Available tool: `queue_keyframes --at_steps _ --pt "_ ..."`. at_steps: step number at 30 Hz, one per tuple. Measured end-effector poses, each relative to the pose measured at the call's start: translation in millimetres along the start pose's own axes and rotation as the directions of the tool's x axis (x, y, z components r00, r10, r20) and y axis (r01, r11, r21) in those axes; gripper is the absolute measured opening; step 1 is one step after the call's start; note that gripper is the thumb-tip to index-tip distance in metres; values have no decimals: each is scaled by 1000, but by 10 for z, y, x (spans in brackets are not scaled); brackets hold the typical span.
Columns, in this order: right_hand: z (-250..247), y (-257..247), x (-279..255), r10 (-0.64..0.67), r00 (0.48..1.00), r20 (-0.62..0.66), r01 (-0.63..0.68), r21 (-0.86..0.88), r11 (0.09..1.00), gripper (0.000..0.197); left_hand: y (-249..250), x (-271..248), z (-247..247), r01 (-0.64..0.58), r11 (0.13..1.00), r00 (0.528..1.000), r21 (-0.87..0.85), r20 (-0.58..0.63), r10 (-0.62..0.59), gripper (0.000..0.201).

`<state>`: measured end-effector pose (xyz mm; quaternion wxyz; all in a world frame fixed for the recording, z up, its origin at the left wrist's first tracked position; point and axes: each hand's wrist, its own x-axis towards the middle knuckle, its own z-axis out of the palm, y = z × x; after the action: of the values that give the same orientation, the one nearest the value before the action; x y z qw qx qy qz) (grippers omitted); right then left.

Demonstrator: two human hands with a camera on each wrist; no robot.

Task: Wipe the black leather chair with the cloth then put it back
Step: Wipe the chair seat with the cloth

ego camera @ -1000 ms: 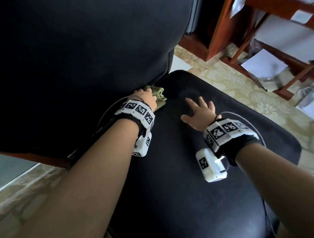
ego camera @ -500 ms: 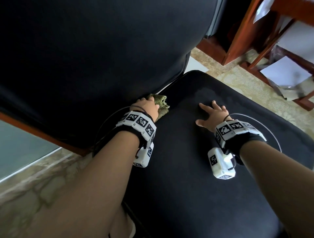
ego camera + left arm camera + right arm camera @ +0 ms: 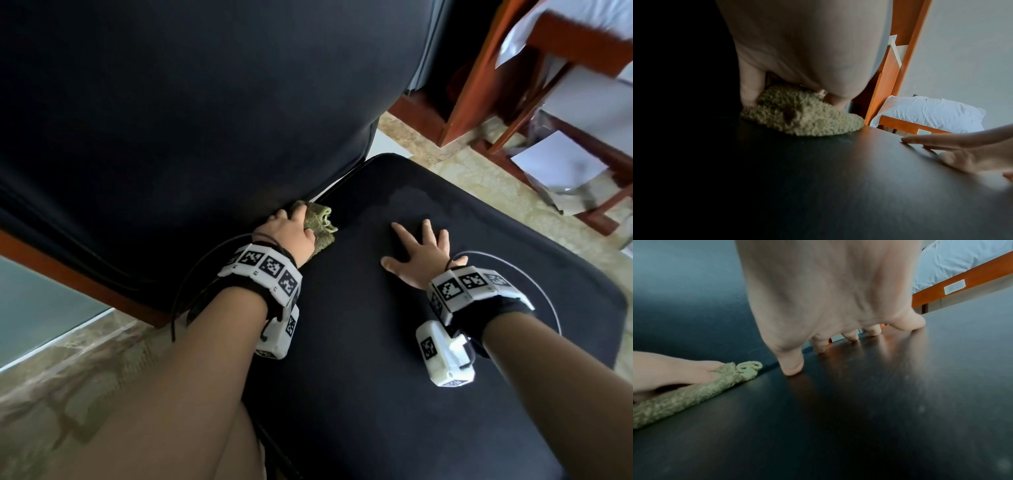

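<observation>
The black leather chair fills the head view, with its backrest (image 3: pixel 171 120) at upper left and its seat (image 3: pixel 394 377) below. My left hand (image 3: pixel 291 229) grips a bunched green cloth (image 3: pixel 320 224) and presses it into the crease where the backrest meets the seat. In the left wrist view a finger and the thumb clamp the cloth (image 3: pixel 801 116) against the seat. My right hand (image 3: pixel 418 253) lies to the right of the cloth, apart from it. It is flat on the seat with fingers spread, fingertips (image 3: pixel 791 368) touching the leather, and it holds nothing.
Reddish wooden furniture (image 3: pixel 472 85) with white sheets (image 3: pixel 555 164) stands beyond the chair at upper right, on a patterned beige floor (image 3: pixel 462 161). A thin cable (image 3: pixel 548 274) loops over the seat by my right wrist. Marbled floor (image 3: pixel 68 359) lies to the left.
The head view has swung, so the chair sits differently in frame. My left hand keeps the cloth at the crease. The right hand stays flat on the seat.
</observation>
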<state>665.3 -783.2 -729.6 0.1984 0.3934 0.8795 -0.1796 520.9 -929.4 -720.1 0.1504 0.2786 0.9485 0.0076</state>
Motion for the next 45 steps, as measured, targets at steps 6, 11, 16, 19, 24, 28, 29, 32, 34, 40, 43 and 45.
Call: queue_keyframes --at_steps 6,11,16,19,24,28,29,32,34,40,43,45 --pt "4 58 10 68 998 -2 -68 32 997 69 192 83 49 -66 998 997 -11 -29 65 50" --pt "-146 435 170 132 991 25 -133 30 991 72 608 187 71 -138 990 990 -34 -38 136 49" --pt "-272 824 350 163 987 14 -163 39 986 72 1059 230 33 -179 981 983 79 -9 181 43" --pt "-304 942 409 185 982 22 -186 63 981 73 1219 246 30 -168 973 986 160 23 166 44" --pt "-300 946 416 195 980 41 -199 108 974 74 1234 131 69 -108 972 994 211 29 104 45" --pt "-287 910 397 193 981 17 -194 124 973 75 1060 -4 61 -63 979 998 196 22 60 42" --pt "-290 910 392 192 981 20 -193 127 973 76 1020 -42 68 -46 981 999 189 24 42 42" --pt "-293 906 386 190 981 35 -193 122 974 76 898 -146 117 23 988 1000 151 14 -25 41" --pt "-295 904 387 190 981 41 -194 118 974 77 824 -183 154 56 990 998 128 10 -58 43" --pt "-273 894 440 193 981 39 -195 74 978 77 808 -83 230 78 990 996 118 21 -81 44" --pt "-264 883 460 215 976 37 -217 70 974 77 810 -50 260 58 996 998 68 -5 -57 43" --pt "-263 888 471 225 973 43 -228 67 971 77 798 -21 261 37 999 999 32 -13 -37 46"
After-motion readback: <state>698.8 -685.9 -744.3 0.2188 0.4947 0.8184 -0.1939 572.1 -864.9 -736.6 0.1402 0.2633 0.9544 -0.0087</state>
